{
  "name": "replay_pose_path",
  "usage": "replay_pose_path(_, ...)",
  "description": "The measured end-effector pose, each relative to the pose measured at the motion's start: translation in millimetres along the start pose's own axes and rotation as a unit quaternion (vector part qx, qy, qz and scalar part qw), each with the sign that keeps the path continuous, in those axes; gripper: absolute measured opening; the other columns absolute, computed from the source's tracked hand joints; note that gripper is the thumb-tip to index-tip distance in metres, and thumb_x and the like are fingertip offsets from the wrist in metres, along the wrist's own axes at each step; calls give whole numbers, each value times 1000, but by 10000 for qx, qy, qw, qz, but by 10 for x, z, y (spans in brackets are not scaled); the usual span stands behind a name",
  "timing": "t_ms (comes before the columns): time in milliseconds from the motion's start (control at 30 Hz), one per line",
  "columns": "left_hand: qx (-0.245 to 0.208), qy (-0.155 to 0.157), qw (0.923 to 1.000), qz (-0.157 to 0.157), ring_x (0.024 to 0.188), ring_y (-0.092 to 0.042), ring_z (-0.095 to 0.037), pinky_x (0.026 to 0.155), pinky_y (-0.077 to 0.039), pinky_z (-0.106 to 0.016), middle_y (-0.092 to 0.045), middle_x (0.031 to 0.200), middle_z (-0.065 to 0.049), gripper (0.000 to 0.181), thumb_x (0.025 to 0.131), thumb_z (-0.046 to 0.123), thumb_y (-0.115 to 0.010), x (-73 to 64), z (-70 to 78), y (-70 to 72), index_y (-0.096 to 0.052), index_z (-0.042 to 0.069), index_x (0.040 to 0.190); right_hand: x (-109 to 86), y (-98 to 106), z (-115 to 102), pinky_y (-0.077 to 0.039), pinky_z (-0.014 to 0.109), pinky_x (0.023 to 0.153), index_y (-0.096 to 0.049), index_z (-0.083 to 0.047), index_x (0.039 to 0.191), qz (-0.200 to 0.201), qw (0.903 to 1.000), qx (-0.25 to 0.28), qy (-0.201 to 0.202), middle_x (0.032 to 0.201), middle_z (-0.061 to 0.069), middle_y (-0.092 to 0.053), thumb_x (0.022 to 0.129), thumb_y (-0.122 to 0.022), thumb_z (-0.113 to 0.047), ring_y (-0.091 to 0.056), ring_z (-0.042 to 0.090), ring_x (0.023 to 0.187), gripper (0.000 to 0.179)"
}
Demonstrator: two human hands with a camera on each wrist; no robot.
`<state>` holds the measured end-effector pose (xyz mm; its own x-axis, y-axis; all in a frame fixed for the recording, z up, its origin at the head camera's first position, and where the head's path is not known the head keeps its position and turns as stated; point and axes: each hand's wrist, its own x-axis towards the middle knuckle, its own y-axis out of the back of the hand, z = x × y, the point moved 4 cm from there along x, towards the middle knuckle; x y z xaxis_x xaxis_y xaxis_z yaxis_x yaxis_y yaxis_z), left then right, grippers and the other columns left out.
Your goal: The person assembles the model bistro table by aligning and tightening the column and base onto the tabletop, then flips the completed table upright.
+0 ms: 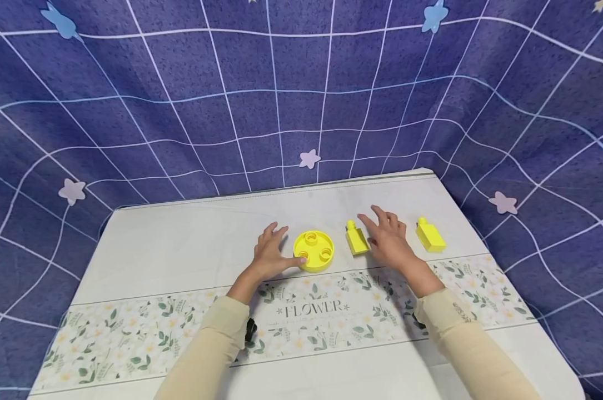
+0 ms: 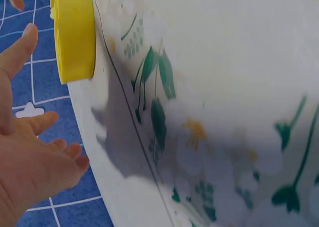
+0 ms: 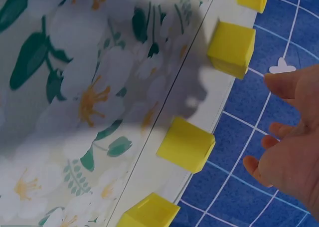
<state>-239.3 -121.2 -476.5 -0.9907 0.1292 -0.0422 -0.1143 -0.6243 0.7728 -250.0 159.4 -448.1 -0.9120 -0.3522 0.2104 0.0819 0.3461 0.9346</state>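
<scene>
A round yellow dish [image 1: 317, 263] with three raised ring sockets lies on the table. Beside it is my left hand [image 1: 268, 256], fingers spread; its thumb overlaps the dish rim in the head view, but a gap shows in the left wrist view. My right hand [image 1: 391, 241] hovers with loosely bent fingers, holding nothing. Near its thumb lies a yellow block with a knobbed end [image 1: 357, 240]. A similar knobbed block [image 1: 431, 236] lies farther right. In the right wrist view another yellow block [image 3: 187, 144] sits between these two, apparently hidden by the hand in the head view.
White cloth with a floral band marked FLOWER [image 1: 313, 308] covers the table [image 1: 181, 239]. A blue gridded curtain [image 1: 281, 111] with star shapes rises behind the far edge and along the sides.
</scene>
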Motion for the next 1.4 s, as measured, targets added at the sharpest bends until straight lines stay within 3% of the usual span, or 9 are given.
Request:
replay_pose_path(233,-567,-142,9980,-241,129,-10,-26,98,-27,-49,-2,145,-1,106,50,46,-81,-12,43,-132,-27,22,138,26,-54,30,-21,53,88,-36,-27,135,-161,9995,-253,-130,143,12,-15,75,-55,3,-22,36,120,70)
replay_pose_path(500,-378,-415,9981,-247,125,-13,-23,97,-29,-46,-5,144,-2,116,45,46,-83,18,159,-284,-20,24,140,50,-136,41,-22,56,87,-31,-31,136,-282,9988,-403,-58,144,10,-10,76,-56,5,-22,36,119,75)
replay_pose_path(833,-50,-121,9999,-20,117,-14,-19,97,-27,-42,-8,142,-2,117,42,48,-83,59,227,-352,-22,28,139,43,-224,41,-25,57,83,-27,-37,136,-419,9964,-705,220,144,8,-8,66,-62,11,-24,37,118,92)
replay_pose_path(1000,-200,21,9998,-2,111,-16,-20,93,-30,-39,-16,134,-3,113,41,46,-84,80,188,-367,-28,25,137,45,-248,9,-25,56,83,-29,-36,136,-552,9953,-720,353,145,8,-7,58,-61,15,-23,37,119,98)
replay_pose_path(1400,-614,110,9980,-142,104,-25,-18,90,-33,-37,-28,120,0,111,40,42,-86,118,113,-396,-31,25,135,42,-272,-67,-24,53,87,-38,-33,132,-718,9928,-741,602,146,6,-5,63,-56,15,-20,34,121,86)
